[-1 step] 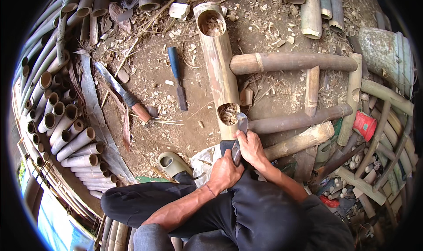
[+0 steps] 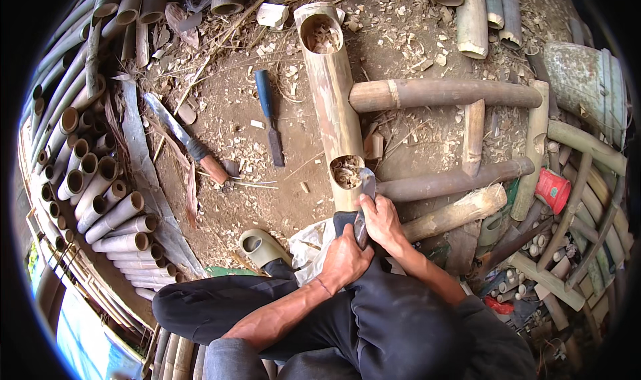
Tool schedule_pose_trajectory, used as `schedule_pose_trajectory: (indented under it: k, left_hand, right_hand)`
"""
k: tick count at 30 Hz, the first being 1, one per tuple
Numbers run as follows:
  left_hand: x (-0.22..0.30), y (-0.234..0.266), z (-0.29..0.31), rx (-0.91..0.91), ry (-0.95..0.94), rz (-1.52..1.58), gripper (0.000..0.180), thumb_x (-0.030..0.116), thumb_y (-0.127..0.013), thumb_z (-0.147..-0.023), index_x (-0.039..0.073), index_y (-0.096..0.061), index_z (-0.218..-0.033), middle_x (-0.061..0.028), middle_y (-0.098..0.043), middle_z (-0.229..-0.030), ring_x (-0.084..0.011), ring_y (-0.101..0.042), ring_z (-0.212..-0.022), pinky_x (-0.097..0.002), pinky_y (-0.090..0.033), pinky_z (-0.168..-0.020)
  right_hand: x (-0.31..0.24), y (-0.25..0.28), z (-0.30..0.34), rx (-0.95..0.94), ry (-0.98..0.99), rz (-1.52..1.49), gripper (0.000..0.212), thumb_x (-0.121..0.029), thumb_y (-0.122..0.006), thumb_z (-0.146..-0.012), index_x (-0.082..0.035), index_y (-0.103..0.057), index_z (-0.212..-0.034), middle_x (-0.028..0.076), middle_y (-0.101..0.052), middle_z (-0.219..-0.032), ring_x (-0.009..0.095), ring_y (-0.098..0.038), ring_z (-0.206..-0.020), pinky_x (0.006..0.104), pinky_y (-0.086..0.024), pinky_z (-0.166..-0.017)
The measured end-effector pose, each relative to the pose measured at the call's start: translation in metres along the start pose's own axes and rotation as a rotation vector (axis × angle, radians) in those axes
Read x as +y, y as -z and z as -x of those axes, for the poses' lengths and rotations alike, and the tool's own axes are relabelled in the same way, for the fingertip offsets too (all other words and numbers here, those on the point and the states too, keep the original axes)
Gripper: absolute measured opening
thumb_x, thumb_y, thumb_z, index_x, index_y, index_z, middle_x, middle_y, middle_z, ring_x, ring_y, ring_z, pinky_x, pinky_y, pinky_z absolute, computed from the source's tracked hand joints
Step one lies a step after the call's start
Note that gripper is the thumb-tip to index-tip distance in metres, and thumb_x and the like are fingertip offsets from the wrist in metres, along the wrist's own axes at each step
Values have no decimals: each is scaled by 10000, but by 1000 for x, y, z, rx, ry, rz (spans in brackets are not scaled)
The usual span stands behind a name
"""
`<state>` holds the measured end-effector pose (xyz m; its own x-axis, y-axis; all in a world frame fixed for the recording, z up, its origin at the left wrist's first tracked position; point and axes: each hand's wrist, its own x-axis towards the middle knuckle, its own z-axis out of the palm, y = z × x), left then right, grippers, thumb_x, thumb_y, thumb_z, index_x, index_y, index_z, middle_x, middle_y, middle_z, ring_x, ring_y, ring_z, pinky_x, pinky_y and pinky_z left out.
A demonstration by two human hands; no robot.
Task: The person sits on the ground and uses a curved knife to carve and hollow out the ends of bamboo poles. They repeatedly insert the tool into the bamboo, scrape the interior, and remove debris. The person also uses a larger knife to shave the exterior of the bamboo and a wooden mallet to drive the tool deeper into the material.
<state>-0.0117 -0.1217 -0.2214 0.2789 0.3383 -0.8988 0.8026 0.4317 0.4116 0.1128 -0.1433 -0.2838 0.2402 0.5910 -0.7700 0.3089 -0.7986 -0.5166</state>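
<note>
Both my hands are closed on a knife with a broad metal blade [image 2: 368,182]. The tip of its blade lies at the right rim of the lower hole in a thick bamboo pole [image 2: 328,100]. My left hand [image 2: 344,260] grips the knife low down, close to my lap. Just above and to the right, my right hand [image 2: 380,221] is closed around the blade's side; the handle is hidden. Pale shavings [image 2: 346,173] fill the hole. Beside my left fingers a dark, rounded thing [image 2: 343,221] covers the pole's near end; I cannot tell what it is.
A blue-handled chisel [image 2: 266,106] and a large knife with a wooden handle [image 2: 212,169] lie on the dirt to the left. Stacked bamboo tubes [image 2: 120,218] line the far left. A bamboo frame [image 2: 447,94] joins the pole's right side. A red container [image 2: 553,190] stands farther right.
My left hand and wrist have shifted slightly to the right, and the blade has turned a little. The pole and the tools on the ground stay where they were.
</note>
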Motion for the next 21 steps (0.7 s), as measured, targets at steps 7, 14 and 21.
schedule_pose_trajectory:
  k: [7, 14, 21]
  left_hand:
    - [-13, -27, 1, 78, -234, 160, 514, 219, -712, -793, -73, -460, -1133, -326, -633, -904, -486, -644, -861, -500, -525, -744]
    - [18, -7, -29, -389, -499, 224, 975, 395, -823, -746, -94, -293, -1402, -268, -408, -1373, -352, -450, -1277, -433, -370, -1075]
    - [25, -37, -68, -418, -8, 1731, 490, 453, -439, -1020, 124, -489, -1379, 2, -621, -1114, -111, -577, -869, -291, -475, -760]
  right_hand:
    - [4, 23, 19, -54, 104, -167, 306, -274, -543, -989, 21, -594, -1053, 146, -639, -814, 262, -653, -786, 381, -504, -738]
    - [-28, 113, 36, -101, 550, 347, 681, -306, -657, -896, 27, -365, -1414, 232, -540, -1128, 403, -581, -975, 474, -478, -820]
    - [-93, 126, -9, -587, 440, 1018, 423, -202, -665, -826, 7, -540, -1172, 177, -677, -899, 388, -673, -806, 482, -527, -689]
